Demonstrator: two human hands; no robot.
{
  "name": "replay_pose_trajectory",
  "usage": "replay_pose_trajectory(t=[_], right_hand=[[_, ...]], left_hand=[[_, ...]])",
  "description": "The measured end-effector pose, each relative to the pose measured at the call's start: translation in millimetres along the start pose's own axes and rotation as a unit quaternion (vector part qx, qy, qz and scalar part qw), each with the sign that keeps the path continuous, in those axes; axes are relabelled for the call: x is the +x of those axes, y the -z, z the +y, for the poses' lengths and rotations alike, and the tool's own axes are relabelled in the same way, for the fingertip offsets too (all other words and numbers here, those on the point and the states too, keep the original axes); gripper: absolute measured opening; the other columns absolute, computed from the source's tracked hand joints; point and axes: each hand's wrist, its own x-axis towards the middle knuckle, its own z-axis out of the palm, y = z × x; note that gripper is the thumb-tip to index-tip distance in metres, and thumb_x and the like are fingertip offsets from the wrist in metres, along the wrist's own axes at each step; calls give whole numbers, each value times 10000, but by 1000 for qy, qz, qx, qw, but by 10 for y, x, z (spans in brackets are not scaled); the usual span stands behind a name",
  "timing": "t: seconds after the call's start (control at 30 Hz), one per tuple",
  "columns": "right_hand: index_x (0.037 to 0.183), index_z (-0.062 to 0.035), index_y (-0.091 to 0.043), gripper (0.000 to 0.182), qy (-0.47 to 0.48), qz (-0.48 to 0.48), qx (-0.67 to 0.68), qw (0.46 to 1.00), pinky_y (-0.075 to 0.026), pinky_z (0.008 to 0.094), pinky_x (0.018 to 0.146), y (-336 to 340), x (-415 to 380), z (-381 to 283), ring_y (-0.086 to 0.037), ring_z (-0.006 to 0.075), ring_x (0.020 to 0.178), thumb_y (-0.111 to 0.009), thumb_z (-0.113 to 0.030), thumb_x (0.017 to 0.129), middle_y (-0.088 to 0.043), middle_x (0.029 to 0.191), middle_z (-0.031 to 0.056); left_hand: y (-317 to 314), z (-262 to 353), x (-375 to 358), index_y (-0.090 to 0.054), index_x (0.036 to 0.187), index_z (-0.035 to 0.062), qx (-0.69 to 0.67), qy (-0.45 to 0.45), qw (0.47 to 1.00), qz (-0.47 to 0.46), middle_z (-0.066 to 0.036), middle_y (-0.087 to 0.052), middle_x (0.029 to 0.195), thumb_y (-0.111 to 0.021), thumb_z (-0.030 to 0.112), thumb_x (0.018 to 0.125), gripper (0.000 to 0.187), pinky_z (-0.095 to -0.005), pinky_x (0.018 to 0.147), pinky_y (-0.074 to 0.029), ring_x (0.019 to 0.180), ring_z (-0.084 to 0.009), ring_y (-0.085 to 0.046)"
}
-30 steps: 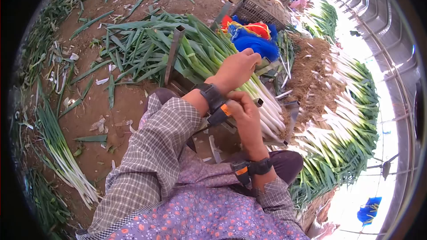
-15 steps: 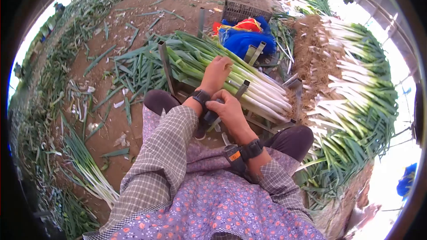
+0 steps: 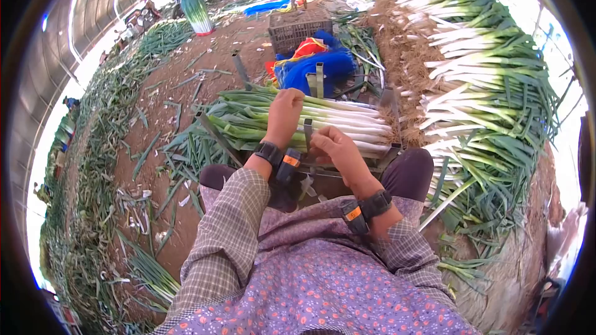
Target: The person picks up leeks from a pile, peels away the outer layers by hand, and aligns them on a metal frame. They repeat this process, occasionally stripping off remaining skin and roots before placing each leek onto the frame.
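A bundle of long green-and-white leeks [image 3: 347, 121] lies across a low metal frame with upright posts [image 3: 308, 133] in front of my knees. My left hand [image 3: 285, 115] is over the green-to-white part of the bundle, its fingers curled in; whatever they hold is hidden. My right hand [image 3: 337, 151] is just right of the near post, at the bundle's front side, thumb and fingers pinched together. Anything in that pinch is too small to make out. Both wrists carry black straps with small devices.
A long row of leeks [image 3: 478, 80] lies to the right, roots inward. Behind the frame are blue netting [image 3: 329, 68] and a dark plastic crate [image 3: 298, 32]. An upright leek bundle [image 3: 197, 13] stands far left. Loose leeks [image 3: 152, 276] and leaf scraps lie at left.
My hands have drawn apart: the right one went from close under the left wrist to the right of the near post. The view has tilted up, showing more background.
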Motion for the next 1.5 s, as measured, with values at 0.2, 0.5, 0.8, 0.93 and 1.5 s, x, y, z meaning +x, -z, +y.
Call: replay_pose_trajectory(t=[0.2, 0.5, 0.8, 0.93, 1.5], right_hand=[[1035, -67, -590, 229, 35, -62, -4, 997, -475, 256, 755, -191, -134, 82, -573, 93, 852, -674, -208, 875, -610, 940, -2], [813, -40, -565, 212, 51, -24, -46, 997, -447, 260, 659, -411, -29, 314, -513, 88, 718, -736, -160, 776, -580, 769, 5], [787, -46, -548, 192, -4, -42, -94, 995, -438, 266, 653, -383, 70, 328, -508, 95, 716, -712, -140, 750, -561, 751, 15], [825, -43, -569, 214, -2, -68, -142, 988, -446, 281, 660, -253, 190, 286, -520, 110, 721, -727, -161, 741, -569, 756, 17], [1021, -51, -638, 186, 51, -56, -47, 996, -496, 237, 722, -25, -3, 338, -590, 77, 820, -651, -74, 837, -632, 911, -6]], left_hand=[[-145, 256, -62, -646, 941, 59, 22, -72, 991, -111, -122, -614, 933, -569, 40, 837, 132, -400, 755, -501, 866, -333, -619], [-203, 57, -112, -622, 1014, 75, 28, -81, 995, -51, -141, -564, 1017, -550, -10, 825, 220, -429, 780, -495, 899, -357, -597], [-447, -420, -414, -624, 1027, 41, -227, 272, 929, 101, -50, -581, 957, -638, 76, 862, 170, -299, 703, -541, 802, -138, -595], [-523, -306, -437, -602, 1014, 49, -393, 366, 836, 114, -21, -590, 911, -633, 100, 879, 147, -281, 674, -559, 804, -121, -596], [-285, -523, -296, -531, 1054, 3, -576, 476, 630, 212, -96, -578, 869, -540, 54, 923, 141, -359, 720, -581, 792, -231, -622]])
